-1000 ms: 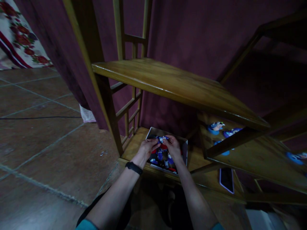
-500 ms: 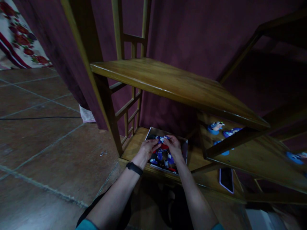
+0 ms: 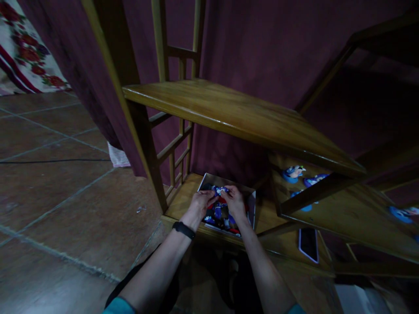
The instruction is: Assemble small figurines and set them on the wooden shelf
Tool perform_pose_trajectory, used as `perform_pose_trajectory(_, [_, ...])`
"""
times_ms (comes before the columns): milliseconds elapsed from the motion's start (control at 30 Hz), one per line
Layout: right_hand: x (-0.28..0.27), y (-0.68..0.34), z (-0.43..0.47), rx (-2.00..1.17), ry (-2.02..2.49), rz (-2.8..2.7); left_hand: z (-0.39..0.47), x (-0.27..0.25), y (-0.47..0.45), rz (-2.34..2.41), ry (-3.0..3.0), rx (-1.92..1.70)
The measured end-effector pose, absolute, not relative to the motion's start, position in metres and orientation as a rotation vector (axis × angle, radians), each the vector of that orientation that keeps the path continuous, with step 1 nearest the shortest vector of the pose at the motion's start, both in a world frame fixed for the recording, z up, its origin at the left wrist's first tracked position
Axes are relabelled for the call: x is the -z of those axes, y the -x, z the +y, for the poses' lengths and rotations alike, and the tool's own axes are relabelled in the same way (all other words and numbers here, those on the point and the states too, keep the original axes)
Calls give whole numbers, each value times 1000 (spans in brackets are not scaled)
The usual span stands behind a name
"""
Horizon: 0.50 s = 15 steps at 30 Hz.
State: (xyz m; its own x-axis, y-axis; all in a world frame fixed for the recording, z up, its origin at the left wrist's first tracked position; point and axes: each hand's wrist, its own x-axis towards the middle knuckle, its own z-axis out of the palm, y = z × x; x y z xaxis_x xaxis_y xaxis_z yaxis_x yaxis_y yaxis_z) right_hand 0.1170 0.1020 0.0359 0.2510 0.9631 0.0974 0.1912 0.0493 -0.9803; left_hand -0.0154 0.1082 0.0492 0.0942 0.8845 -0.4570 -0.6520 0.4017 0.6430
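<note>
Over a shallow box [image 3: 250, 209] on the bottom shelf, both my hands grip a small blue-and-white figurine [image 3: 220, 190]. My left hand [image 3: 202, 201], with a black band at the wrist, has its fingers closed on the left end. On the right end, the fingers of my right hand [image 3: 234, 199] are closed too. Below them the box holds several blue, white and red figurines [image 3: 218, 212], partly hidden by my hands. Fine details of the held figurine are too small to make out.
A wooden shelf board [image 3: 229, 109] juts out above my hands. Several blue figurines [image 3: 292, 173] stand on the shelf to the right. A phone-like dark slab [image 3: 308, 245] lies on the low shelf. The lattice side [image 3: 173, 150] borders the box's left.
My right hand has shifted slightly left and down, and the figurine sits a little lower between my fingers. Both hands keep their hold on it.
</note>
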Motion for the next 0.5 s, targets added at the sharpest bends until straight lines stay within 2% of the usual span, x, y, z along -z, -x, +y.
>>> perform_pose_trajectory(500, [-47, -116, 91, -937, 1322, -1175, 104, -51, 21, 903, -313, -1076])
